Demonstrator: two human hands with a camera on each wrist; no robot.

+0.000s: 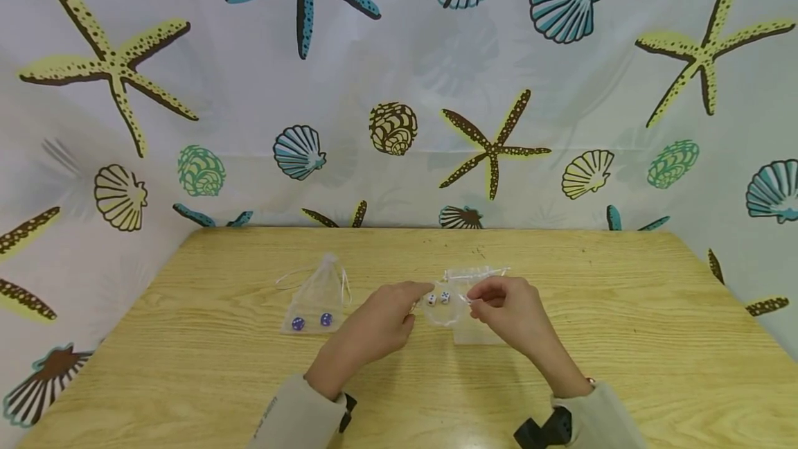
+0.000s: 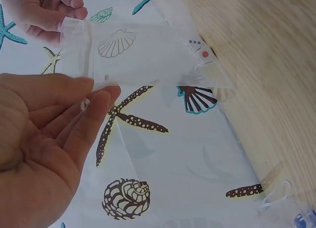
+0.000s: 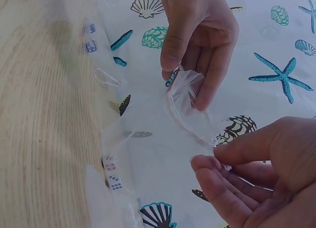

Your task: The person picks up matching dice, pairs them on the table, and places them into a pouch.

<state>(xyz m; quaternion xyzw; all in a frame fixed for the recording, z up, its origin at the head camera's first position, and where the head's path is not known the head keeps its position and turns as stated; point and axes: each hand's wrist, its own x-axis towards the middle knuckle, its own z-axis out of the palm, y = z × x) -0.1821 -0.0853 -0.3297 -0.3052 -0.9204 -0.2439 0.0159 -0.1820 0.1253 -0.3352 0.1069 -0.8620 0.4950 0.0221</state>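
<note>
Both hands hold a small sheer white drawstring bag [image 2: 133, 53] up over the table. My left hand [image 1: 383, 314] pinches one side of its mouth. At the opposite side, the thumb and fingers of my right hand [image 1: 514, 307] pinch the gathered rim [image 3: 190, 129]. In the head view, a white die [image 1: 431, 299] and another white die [image 1: 445, 297] show within the bag's outline. Through the right wrist view, the dice [image 3: 113, 181] appear low in the bag with coloured pips.
Another sheer bag [image 1: 480, 335] lies flat on the wooden table [image 1: 623, 338], partly behind the held bag and my right hand. To the left lies a drawstring bag [image 1: 314, 296] with two purple dice [image 1: 326, 319] at its bottom. A shell-and-starfish cloth [image 1: 361, 179] hangs around the table.
</note>
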